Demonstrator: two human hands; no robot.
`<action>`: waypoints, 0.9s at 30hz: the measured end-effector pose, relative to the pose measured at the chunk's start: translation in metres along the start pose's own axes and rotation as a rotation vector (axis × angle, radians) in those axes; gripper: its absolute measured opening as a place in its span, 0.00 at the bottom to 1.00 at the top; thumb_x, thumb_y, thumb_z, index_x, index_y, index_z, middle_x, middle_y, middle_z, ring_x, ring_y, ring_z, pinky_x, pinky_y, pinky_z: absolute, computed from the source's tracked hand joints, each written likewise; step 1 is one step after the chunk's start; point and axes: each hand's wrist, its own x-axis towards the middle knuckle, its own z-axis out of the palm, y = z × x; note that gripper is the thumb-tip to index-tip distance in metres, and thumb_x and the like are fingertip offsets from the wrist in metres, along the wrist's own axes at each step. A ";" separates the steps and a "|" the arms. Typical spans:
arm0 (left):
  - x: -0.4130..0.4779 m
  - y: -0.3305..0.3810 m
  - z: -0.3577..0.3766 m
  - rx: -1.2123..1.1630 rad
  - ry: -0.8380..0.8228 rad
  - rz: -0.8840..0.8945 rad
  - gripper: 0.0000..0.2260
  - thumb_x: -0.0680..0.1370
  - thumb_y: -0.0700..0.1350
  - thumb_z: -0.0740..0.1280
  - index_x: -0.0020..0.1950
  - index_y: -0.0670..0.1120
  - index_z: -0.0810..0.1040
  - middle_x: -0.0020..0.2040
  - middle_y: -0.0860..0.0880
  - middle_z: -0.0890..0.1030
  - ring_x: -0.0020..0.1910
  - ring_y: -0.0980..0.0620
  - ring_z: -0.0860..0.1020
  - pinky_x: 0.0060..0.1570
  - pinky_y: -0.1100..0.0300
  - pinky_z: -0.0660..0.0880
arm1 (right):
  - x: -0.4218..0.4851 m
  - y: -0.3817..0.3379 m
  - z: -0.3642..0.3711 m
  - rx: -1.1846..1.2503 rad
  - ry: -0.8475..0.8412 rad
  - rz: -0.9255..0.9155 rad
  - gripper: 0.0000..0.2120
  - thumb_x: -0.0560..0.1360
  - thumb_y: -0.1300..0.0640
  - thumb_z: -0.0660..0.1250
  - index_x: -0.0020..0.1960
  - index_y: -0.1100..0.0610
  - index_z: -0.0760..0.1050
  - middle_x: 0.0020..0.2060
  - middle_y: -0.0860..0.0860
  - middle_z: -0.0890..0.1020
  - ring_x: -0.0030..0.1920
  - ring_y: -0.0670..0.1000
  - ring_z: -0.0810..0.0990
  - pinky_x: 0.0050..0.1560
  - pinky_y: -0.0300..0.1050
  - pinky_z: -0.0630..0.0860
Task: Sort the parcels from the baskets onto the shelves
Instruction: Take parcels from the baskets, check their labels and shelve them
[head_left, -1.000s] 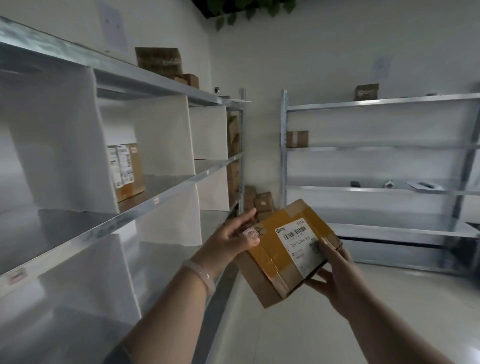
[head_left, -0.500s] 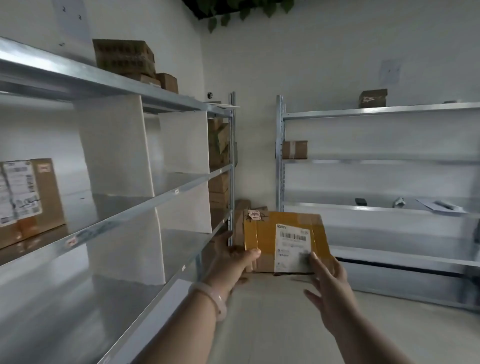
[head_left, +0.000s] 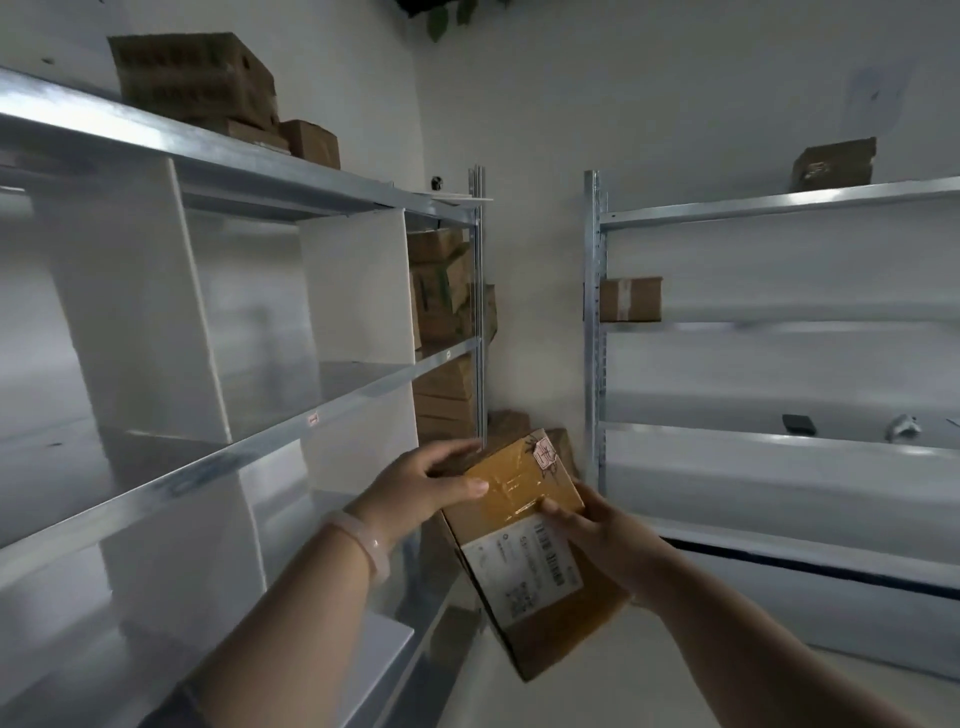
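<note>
Head view: we hold one taped cardboard parcel (head_left: 521, 566) in mid-air, tilted, label up, between the left shelf unit (head_left: 208, 462) and the right shelf unit (head_left: 779, 200). Both hands grip it: left hand (head_left: 421, 486) curled over the far-left edge with thumb on the tape, right hand (head_left: 597, 530) on the right edge.

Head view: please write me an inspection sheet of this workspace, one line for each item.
Surface: metal left rack with white dividers; right rack across the corner.
Job's things: taped parcel with a label, tilted, held in the air.
Clutter: small dark item on the right rack, too small to identify.
Grippers: left hand grips the parcel's upper edge; right hand grips its right side.
Cables: nothing seen.
Surroundings: boxes on top of the left rack, stacked boxes at its far end, one box on the right rack.
</note>
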 end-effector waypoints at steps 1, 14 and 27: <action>0.018 -0.003 -0.001 -0.026 0.049 0.023 0.23 0.74 0.53 0.73 0.67 0.60 0.73 0.57 0.57 0.78 0.54 0.59 0.78 0.47 0.67 0.75 | 0.020 0.003 -0.004 0.040 0.010 -0.009 0.44 0.58 0.23 0.65 0.72 0.35 0.61 0.52 0.49 0.83 0.55 0.56 0.82 0.59 0.63 0.76; 0.251 -0.035 0.044 -0.183 0.130 0.179 0.28 0.74 0.65 0.64 0.71 0.59 0.65 0.62 0.57 0.78 0.62 0.55 0.77 0.48 0.62 0.80 | 0.251 -0.005 -0.093 0.324 0.306 -0.137 0.20 0.76 0.37 0.60 0.66 0.40 0.68 0.50 0.51 0.83 0.49 0.54 0.84 0.52 0.55 0.81; 0.456 -0.067 0.067 -0.142 0.426 -0.035 0.18 0.75 0.62 0.64 0.63 0.62 0.68 0.56 0.56 0.80 0.56 0.53 0.78 0.59 0.46 0.77 | 0.472 0.008 -0.197 0.343 0.114 -0.282 0.24 0.75 0.38 0.65 0.69 0.33 0.65 0.59 0.50 0.79 0.54 0.55 0.82 0.53 0.61 0.80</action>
